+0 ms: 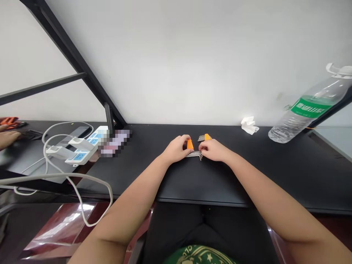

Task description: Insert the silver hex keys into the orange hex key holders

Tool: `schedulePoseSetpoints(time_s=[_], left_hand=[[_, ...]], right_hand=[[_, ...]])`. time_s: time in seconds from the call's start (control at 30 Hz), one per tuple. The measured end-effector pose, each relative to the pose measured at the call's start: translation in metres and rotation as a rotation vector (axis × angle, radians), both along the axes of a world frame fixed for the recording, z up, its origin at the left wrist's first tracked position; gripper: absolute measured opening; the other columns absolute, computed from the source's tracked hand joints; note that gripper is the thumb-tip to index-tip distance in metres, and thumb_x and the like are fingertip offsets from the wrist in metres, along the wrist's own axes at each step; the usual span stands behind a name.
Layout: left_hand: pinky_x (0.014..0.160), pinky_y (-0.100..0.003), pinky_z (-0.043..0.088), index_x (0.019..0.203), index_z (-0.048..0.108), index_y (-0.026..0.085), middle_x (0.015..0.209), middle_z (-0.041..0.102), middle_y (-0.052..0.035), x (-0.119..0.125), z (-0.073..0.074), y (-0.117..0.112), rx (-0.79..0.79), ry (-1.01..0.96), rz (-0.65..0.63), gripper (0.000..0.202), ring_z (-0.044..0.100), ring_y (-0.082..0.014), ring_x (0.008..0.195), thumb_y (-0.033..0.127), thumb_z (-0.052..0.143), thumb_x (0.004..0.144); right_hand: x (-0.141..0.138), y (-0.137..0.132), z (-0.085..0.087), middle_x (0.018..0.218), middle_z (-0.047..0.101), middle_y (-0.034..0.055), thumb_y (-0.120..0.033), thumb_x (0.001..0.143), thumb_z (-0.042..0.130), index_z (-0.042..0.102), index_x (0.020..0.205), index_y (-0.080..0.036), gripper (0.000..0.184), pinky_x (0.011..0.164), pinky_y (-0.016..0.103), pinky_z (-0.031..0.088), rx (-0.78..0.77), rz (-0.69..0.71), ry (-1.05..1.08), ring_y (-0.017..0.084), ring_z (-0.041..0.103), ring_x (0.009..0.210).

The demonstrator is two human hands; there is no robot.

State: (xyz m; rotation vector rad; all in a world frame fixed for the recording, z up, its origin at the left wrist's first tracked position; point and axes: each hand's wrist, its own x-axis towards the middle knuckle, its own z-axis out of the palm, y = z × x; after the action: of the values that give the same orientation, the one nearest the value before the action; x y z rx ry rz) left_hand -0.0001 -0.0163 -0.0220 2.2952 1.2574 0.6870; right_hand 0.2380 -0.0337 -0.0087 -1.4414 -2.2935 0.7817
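Both my hands rest on the black table (pixel 247 172), close together at its middle. My left hand (pixel 176 149) is closed around an orange holder (pixel 190 144) with a row of metal hex keys (pixel 194 154) sticking out to the right. My right hand (pixel 213 150) pinches the ends of those keys with curled fingers. A second orange holder with hex keys (pixel 205 138) lies on the table just behind my right hand.
A crumpled white tissue (pixel 249 125) and a clear plastic water bottle with a green label (pixel 308 110) lie at the back right. A white power strip (pixel 82 146) with plugs and cables sits at the left. Another person's hand (pixel 8 137) shows at the far left.
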Motion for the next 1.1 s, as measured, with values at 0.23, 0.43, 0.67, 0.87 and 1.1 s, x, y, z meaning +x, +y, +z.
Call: schedulePoseSetpoints(time_s=[0.23, 0.43, 0.67, 0.87, 1.1], left_hand=[[0.094, -0.041, 0.056, 0.122, 0.059, 0.024, 0.117, 0.067, -0.0068, 0.007, 0.001, -0.007, 0.024, -0.047, -0.089, 0.048, 0.066, -0.0265, 0.108, 0.042, 0.080, 0.083], [0.097, -0.043, 0.055, 0.128, 0.058, 0.023, 0.120, 0.067, -0.0079, 0.009, -0.004, -0.007, 0.045, -0.062, -0.129, 0.054, 0.065, -0.0271, 0.110, 0.041, 0.081, 0.083], [0.092, -0.043, 0.055, 0.126, 0.059, 0.024, 0.114, 0.067, -0.0075, 0.009, 0.001, -0.007, 0.068, 0.000, -0.133, 0.048, 0.065, -0.0269, 0.104, 0.040, 0.078, 0.085], [0.092, -0.043, 0.055, 0.123, 0.058, 0.024, 0.110, 0.065, -0.0071, -0.001, 0.002, -0.001, 0.035, 0.047, 0.003, 0.047, 0.066, -0.0277, 0.105, 0.038, 0.077, 0.083], [0.095, -0.042, 0.055, 0.125, 0.056, 0.024, 0.114, 0.066, -0.0076, -0.006, -0.001, 0.003, 0.045, 0.024, 0.071, 0.047, 0.066, -0.0266, 0.110, 0.039, 0.076, 0.085]], right_hand=[[-0.007, 0.002, -0.006, 0.087, 0.072, -0.0002, -0.024, 0.085, 0.062, 0.068, 0.096, -0.022, 0.013, 0.069, 0.029, 0.046, 0.153, -0.055, 0.294, 0.015, 0.062, 0.070], [-0.018, 0.000, -0.012, 0.077, 0.068, -0.0024, -0.020, 0.079, 0.058, 0.061, 0.090, -0.022, 0.012, 0.065, 0.028, 0.046, 0.140, -0.111, 0.437, 0.015, 0.061, 0.064], [-0.016, 0.002, -0.011, 0.068, 0.058, -0.0054, -0.018, 0.070, 0.056, 0.059, 0.086, -0.023, 0.017, 0.064, 0.028, 0.042, 0.209, -0.161, 0.400, 0.014, 0.052, 0.061], [0.006, 0.010, -0.012, 0.070, 0.062, -0.0032, -0.015, 0.072, 0.058, 0.062, 0.077, -0.023, 0.010, 0.065, 0.028, 0.041, 0.080, -0.262, 0.151, 0.016, 0.055, 0.066], [0.006, -0.003, 0.016, 0.078, 0.068, 0.0014, -0.011, 0.078, 0.060, 0.070, 0.083, -0.022, 0.015, 0.068, 0.030, 0.043, 0.091, -0.049, -0.064, 0.018, 0.060, 0.075]])
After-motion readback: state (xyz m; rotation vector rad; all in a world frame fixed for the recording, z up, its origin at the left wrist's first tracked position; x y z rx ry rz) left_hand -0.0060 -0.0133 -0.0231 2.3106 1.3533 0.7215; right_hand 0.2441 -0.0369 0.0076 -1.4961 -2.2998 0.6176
